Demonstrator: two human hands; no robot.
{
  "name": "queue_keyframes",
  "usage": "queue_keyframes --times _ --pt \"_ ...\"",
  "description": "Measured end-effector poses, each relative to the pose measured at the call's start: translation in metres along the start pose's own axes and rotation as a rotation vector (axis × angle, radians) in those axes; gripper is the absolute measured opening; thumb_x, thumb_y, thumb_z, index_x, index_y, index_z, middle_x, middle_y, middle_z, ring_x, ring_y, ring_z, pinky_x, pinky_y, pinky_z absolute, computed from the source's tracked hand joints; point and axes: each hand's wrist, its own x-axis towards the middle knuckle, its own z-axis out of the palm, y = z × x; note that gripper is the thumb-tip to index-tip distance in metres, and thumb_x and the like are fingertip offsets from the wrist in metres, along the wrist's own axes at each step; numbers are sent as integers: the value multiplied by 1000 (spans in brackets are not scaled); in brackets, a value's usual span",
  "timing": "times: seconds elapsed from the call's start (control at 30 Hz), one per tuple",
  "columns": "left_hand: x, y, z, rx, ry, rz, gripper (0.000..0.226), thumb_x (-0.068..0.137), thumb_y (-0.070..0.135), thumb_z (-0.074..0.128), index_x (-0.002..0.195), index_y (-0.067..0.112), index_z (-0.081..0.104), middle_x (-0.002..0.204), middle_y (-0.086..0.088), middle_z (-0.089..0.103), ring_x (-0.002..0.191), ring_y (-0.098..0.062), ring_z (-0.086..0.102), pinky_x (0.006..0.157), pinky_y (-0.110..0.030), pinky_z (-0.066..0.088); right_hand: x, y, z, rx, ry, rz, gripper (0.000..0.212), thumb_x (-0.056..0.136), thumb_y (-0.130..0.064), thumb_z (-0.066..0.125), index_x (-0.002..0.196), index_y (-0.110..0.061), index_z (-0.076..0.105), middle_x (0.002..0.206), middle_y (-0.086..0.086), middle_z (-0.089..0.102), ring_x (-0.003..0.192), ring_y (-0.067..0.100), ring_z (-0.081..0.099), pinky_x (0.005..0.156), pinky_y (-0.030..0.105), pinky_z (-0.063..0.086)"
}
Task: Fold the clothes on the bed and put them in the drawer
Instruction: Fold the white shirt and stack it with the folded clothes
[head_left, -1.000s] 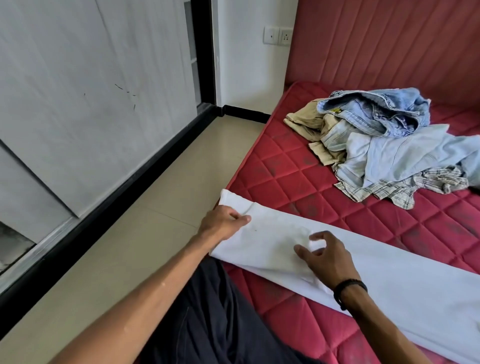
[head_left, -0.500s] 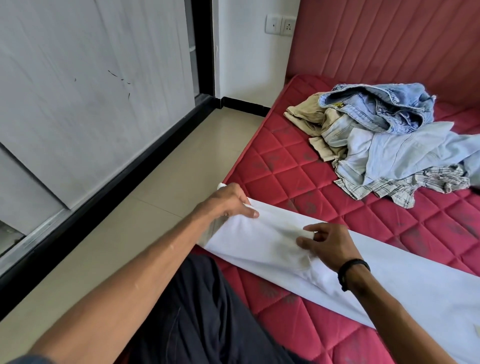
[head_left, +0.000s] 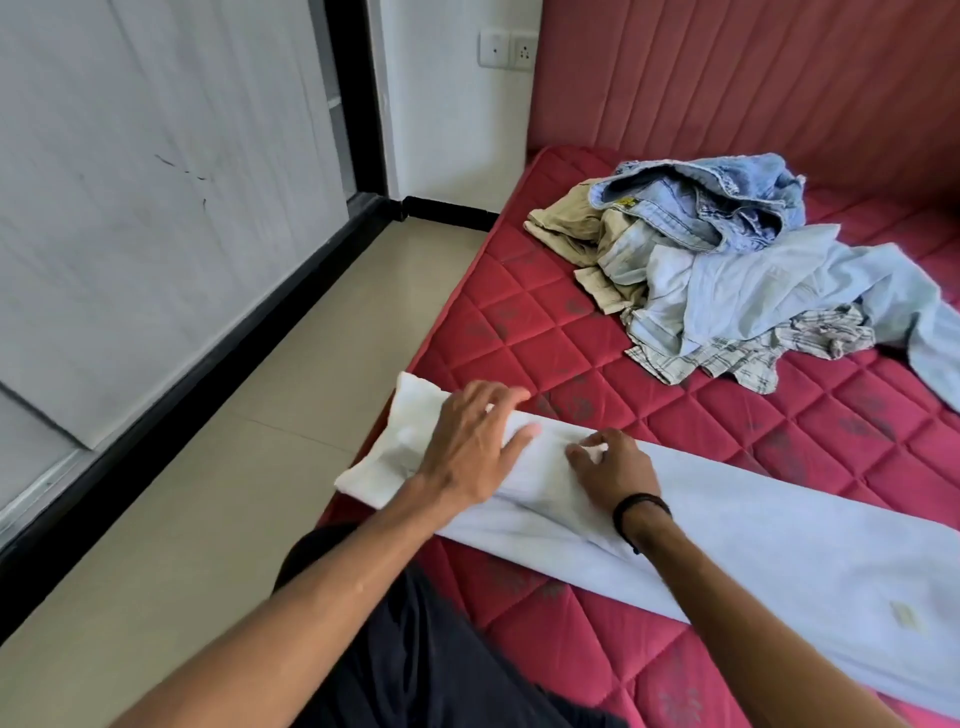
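A long white garment (head_left: 779, 545) lies folded into a narrow strip across the near part of the red quilted mattress (head_left: 545, 338). Its left end hangs a little over the mattress edge. My left hand (head_left: 467, 441) presses flat on the strip near that end, fingers spread and straight. Just to its right, my right hand (head_left: 613, 467), with a black band on the wrist, has its fingers curled and pinches a fold of the cloth. A loose pile of clothes (head_left: 727, 270) lies further back: blue denim, a beige piece, pale blue shirts and a checked shirt.
The padded red headboard (head_left: 727, 78) stands behind the pile. A strip of beige tiled floor (head_left: 260, 467) runs along the bed's left side, bounded by a grey sliding door panel (head_left: 156, 208) with a black base. Wall sockets (head_left: 506, 49) sit in the corner.
My left hand has let go of the garment's end and now lies flat on the strip, closer to my right hand. The right hand has stayed on the fold.
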Motion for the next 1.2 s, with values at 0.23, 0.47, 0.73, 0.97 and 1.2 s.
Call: queue_keyframes --times 0.23,0.47,0.73,0.97,1.2 --pt "-47 30 44 162 -364 -342 79 91 85 15 160 48 10 173 4 -4 159 -33 -5 115 -76 4 -50 74 -24 -501 35 -230 61 102 -64 18 158 -40 27 167 2 20 151 32 20 119 54 19" --pt "-46 31 11 104 -507 -678 112 69 101 15 162 42 -7 169 -10 -23 154 -36 -25 115 -71 -12 -74 207 -129 -485 -13 306 73 96 -79 16 158 -51 -10 170 -6 -22 156 30 -22 119 69 -6" --pt "-60 107 54 147 -240 -229 88 93 72 19 163 19 22 171 -13 13 157 -40 9 117 -71 14 -55 243 -193 -387 104 464 89 83 -67 68 145 -10 41 143 20 44 134 42 42 112 49 38" --pt "-81 201 94 255 -438 -219 100 90 70 13 162 0 13 168 -27 -2 157 -41 -9 122 -68 -6 -58 273 -209 -133 218 650 69 73 -49 85 120 -4 60 122 20 66 112 38 63 85 40 49" --pt "-70 244 127 145 -437 -37 95 90 74 3 165 17 9 171 -11 -13 156 -34 -19 124 -60 -9 -40 274 -221 31 181 708 70 65 -45 92 113 -1 67 106 15 71 90 31 66 80 36 53"
